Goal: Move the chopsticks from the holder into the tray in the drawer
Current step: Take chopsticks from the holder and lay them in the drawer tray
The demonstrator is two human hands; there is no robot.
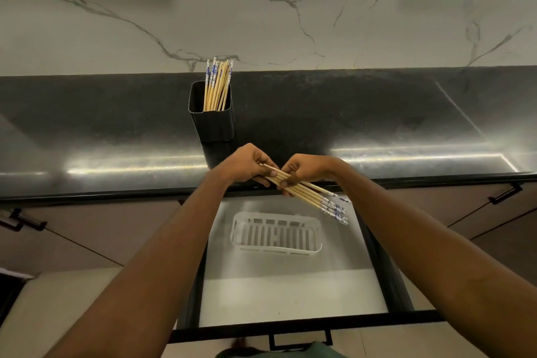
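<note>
Drawer front (290,326): a black rail is running across the nearest edge, pulled out toward the person.
Drawer (290,293): it is standing open below the counter edge, and its pale floor is showing.
Tray (279,249): a white slotted tray is lying flat on the drawer floor, toward the back and near the middle. No chopsticks are lying in it.
Held bundle (308,195): several wooden chopsticks with blue-and-white patterned ends are being held together in the air. They are above the back of the drawer and clear of the tray. The patterned ends are pointing down and to the right, fanning slightly; the plain tips are pointing up and to the left.
Left hand (247,164): it is gripping the plain-tip end of the held bundle, fingers curled under and thumb lying on top.
Right hand (305,170): it is gripping the held bundle just beside the left hand, fingers curled round the shafts. The two hands are nearly touching.
Countertop (377,113): a dark, glossy surface is reflecting a strip of light along its front.
Holder (213,122): a black rectangular holder is standing upright on the countertop, just behind the left hand.
Upright chopsticks (218,86): a second group is standing inside the holder, patterned ends up, leaning toward its right side.
Wall (290,9): pale marble with grey veining is rising behind the countertop.
</note>
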